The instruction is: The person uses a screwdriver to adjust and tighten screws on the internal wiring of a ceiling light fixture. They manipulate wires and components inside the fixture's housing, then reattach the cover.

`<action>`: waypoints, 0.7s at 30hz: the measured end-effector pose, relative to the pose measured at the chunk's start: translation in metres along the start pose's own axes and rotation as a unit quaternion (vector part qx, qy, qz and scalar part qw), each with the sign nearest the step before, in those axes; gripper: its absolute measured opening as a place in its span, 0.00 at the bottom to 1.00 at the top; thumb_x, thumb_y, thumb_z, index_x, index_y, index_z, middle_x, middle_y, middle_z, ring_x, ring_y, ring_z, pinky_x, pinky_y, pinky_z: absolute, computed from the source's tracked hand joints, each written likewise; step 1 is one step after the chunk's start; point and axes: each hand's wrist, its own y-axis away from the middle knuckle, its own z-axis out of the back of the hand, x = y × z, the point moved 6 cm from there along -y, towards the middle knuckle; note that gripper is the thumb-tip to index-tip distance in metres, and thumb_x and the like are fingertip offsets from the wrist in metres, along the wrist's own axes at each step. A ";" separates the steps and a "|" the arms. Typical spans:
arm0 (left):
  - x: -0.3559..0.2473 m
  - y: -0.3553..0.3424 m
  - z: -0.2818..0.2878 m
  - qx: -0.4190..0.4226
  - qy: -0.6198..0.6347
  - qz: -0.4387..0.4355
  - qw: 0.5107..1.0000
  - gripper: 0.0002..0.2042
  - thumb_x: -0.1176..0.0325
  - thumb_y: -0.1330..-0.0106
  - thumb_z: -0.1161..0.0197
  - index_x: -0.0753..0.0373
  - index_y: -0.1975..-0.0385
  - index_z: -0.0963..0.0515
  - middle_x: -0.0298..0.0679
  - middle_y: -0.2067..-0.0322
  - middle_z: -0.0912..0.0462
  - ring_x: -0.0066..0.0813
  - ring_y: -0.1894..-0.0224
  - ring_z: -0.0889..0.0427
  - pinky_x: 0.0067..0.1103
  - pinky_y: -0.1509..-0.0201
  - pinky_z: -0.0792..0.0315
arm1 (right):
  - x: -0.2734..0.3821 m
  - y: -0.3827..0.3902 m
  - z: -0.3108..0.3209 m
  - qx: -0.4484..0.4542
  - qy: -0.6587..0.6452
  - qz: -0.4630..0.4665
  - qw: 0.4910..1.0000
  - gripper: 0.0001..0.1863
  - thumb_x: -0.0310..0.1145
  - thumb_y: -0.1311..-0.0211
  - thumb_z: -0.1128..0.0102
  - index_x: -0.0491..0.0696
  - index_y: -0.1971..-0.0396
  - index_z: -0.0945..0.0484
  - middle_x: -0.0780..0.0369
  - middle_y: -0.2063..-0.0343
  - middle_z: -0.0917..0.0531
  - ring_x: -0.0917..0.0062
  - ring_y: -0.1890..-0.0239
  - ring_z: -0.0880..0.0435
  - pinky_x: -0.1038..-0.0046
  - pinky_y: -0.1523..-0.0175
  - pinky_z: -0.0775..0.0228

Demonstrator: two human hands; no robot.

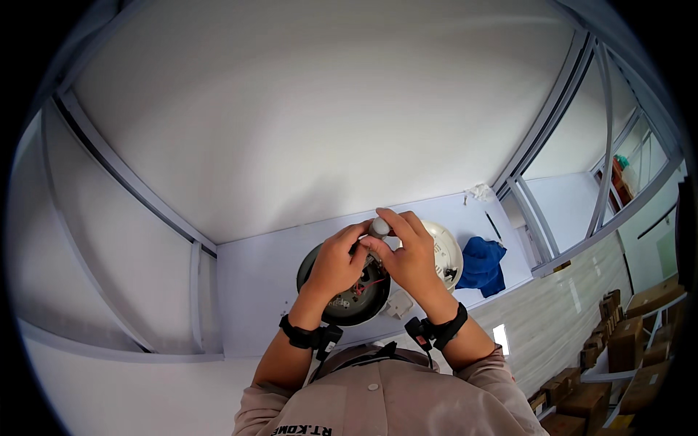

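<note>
My left hand (339,258) and my right hand (404,251) are together over a dark round housing (338,309), both closed around a small upright part with a grey rounded top (379,227); its lower portion is hidden by my fingers. Red wires and small fittings show inside the housing. Just right of it, partly behind my right hand, lies a cream round cover (445,251) with a small black piece on it. A white square part (398,306) sits below my right hand, beside the housing.
A blue cloth (481,265) lies right of the cover, with a thin dark stick-like item (493,225) and crumpled white material (479,192) behind it. Metal framing (538,218) bounds the white worktop (247,291) on both sides. Cardboard boxes (625,341) stand beyond, at lower right.
</note>
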 end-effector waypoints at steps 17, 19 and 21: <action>0.033 -0.009 -0.009 -0.056 0.125 0.056 0.989 0.26 0.76 0.38 0.26 0.65 0.38 0.21 0.48 0.56 0.11 0.43 0.52 0.09 0.31 0.51 0.17 | -0.003 -0.007 -0.012 0.146 -0.083 0.013 0.986 0.39 0.19 0.37 0.34 0.49 0.25 0.34 0.46 0.45 0.17 0.47 0.48 0.14 0.58 0.47 0.18; 0.023 -0.012 -0.005 -0.056 0.016 0.019 0.998 0.24 0.74 0.39 0.25 0.65 0.41 0.19 0.46 0.59 0.12 0.43 0.55 0.09 0.31 0.53 0.17 | 0.003 -0.011 -0.010 0.133 -0.079 0.027 0.988 0.38 0.20 0.38 0.31 0.50 0.26 0.31 0.48 0.43 0.18 0.51 0.45 0.14 0.61 0.43 0.20; 0.020 -0.012 -0.004 -0.061 -0.049 0.010 0.997 0.23 0.74 0.39 0.25 0.65 0.42 0.18 0.44 0.62 0.13 0.43 0.57 0.10 0.32 0.55 0.17 | 0.015 -0.017 -0.004 0.122 -0.057 0.007 0.991 0.38 0.21 0.39 0.27 0.51 0.28 0.27 0.51 0.43 0.18 0.57 0.41 0.15 0.63 0.37 0.23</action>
